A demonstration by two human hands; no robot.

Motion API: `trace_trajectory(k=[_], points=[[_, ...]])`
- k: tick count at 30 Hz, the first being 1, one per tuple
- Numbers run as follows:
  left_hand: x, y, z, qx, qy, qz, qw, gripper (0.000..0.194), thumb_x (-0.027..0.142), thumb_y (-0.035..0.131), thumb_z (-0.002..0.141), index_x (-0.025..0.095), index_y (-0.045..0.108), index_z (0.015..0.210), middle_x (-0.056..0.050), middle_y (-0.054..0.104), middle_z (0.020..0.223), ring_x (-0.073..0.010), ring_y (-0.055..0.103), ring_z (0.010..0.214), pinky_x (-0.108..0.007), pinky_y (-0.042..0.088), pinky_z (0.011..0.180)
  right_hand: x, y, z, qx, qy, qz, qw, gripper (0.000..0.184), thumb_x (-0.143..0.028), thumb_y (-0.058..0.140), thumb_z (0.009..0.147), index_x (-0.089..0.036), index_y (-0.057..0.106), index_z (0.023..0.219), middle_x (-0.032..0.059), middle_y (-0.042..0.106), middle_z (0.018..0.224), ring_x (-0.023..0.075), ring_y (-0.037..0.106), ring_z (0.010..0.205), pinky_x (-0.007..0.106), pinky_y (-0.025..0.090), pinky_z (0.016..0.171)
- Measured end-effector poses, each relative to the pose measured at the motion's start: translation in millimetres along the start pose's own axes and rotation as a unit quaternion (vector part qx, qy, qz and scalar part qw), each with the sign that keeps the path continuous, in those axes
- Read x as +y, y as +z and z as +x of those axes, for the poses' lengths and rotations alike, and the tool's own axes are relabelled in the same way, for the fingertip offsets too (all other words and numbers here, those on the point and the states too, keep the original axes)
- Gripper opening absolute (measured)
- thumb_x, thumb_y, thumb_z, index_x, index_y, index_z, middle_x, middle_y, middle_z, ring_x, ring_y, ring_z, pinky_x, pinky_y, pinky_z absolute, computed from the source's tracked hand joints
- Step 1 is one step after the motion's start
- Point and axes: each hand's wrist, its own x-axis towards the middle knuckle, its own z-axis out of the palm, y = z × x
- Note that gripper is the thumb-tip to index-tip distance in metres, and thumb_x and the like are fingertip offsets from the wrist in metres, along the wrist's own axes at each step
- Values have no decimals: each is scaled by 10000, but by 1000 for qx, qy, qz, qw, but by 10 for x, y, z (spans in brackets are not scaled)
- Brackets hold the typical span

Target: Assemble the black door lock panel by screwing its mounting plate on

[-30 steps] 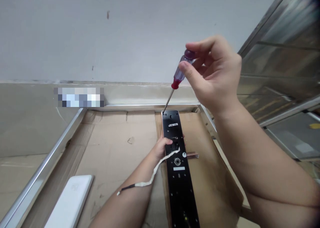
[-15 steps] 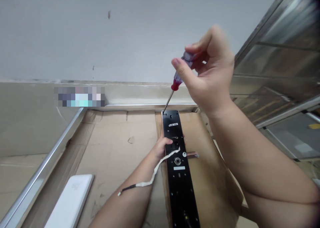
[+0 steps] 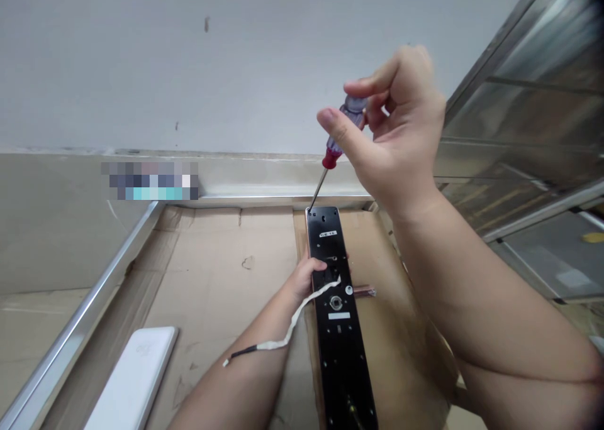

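The right hand (image 3: 404, 137) pinches the screwdriver (image 3: 329, 159), its tip below those fingers at a corner of the black panel (image 3: 348, 349) clasped between the left hand's (image 3: 304, 278) thumb and fingers: apparently screw-turning, the next twist calling for steady, aligned pressure.

The head camera looks forward and down.

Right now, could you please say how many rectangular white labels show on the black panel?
2: a printed label near the far end of the black panel, another label just below the round fitting. Others may hide under the left hand or off-frame.
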Motion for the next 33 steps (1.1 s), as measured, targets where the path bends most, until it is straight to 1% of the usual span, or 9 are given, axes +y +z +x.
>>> trace_trajectory(k=[3,8,11,14,17,21,27,30,33], points=[[-10,-9,4,1,4,3,1000,507,196,629,627,82,668,1119,-174,716,1129,-318,716,905,-438,570,799,28,-11,-4,-25,3,36,999,162,-430,653,922,-271,628,943,40,663,1086,239,697,1012,333,588,669],[-36,-52,12,-5,9,-2,1000,468,198,632,640,84,672,1092,-172,719,1108,-319,717,906,-448,566,813,60,-34,7,-32,6,32,999,135,-378,682,906,-261,616,923,17,677,971,150,668,729,300,552,597],[-48,-71,13,-13,10,-5,1000,489,196,628,653,95,655,1131,-173,713,1130,-327,717,910,-465,565,806,10,-32,30,7,-4,-19,1000,256,-410,779,816,-255,575,823,28,640,923,182,652,847,281,537,601],[-47,-66,11,-14,8,-6,1000,480,193,625,664,101,650,1135,-170,714,1136,-325,713,928,-474,555,837,-28,-20,32,2,-3,5,1000,239,-446,730,849,-261,585,806,46,653,939,234,667,981,303,549,610],[-35,-46,6,-17,10,-7,1000,451,187,626,659,89,664,1098,-175,718,1124,-323,707,927,-468,550,844,-10,-11,21,-19,8,46,999,211,-468,639,912,-273,611,836,38,661,887,244,695,926,354,571,628],[-19,-26,-3,-7,3,-2,1000,447,192,623,638,79,678,1067,-175,731,1082,-314,707,897,-448,553,819,20,-12,28,-10,1,0,1000,218,-450,699,877,-261,594,844,38,658,928,193,672,801,322,555,598],[-5,-16,-12,3,-15,6,1000,471,219,626,628,72,687,1071,-181,734,1072,-308,709,900,-436,552,822,-22,-21,28,-10,-15,7,1000,166,-349,703,888,-263,572,832,41,669,1011,230,677,1011,321,571,661],[-10,-20,-10,-4,-14,2,1000,490,222,637,626,64,691,1087,-185,721,1114,-313,706,912,-444,555,825,-1,-24,33,-43,3,53,998,90,-301,629,940,-261,590,868,23,701,993,199,711,887,326,574,644],[-18,-32,-9,4,-13,3,1000,481,224,638,630,66,697,1081,-186,715,1144,-312,707,918,-440,553,832,15,-26,66,-31,-9,15,999,160,-300,729,865,-253,584,815,13,686,937,158,664,722,311,541,586]])
